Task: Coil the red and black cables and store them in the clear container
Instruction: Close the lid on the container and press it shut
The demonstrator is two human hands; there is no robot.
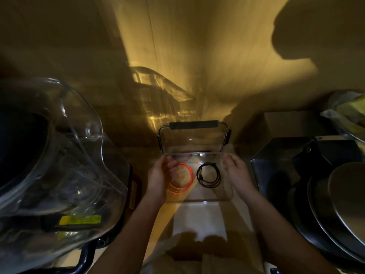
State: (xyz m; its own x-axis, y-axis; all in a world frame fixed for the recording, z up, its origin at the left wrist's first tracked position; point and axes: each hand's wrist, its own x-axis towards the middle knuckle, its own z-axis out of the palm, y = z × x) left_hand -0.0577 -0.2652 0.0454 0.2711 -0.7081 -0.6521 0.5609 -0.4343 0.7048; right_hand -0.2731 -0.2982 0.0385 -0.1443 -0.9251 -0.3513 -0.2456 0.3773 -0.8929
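Clear container (207,197): sits mid-frame on the surface before you, its lid (192,138) hinged up at the far side, dark latches along the lid's edges.
Red cable (190,176): coiled into a ring, lying inside the container, left half.
Black cable (209,177): coiled, inside the container just right of the red one, not touching it.
Your left hand (160,179): fingers spread loosely, against the container's left wall, holding no cable.
Your right hand (238,174): fingers curled at the right wall; firmness of grip cannot be told.
Surroundings: large clear plastic cover (59,155) at left, stacked dark pans (335,204) at right.
Lighting: dim, yellow.
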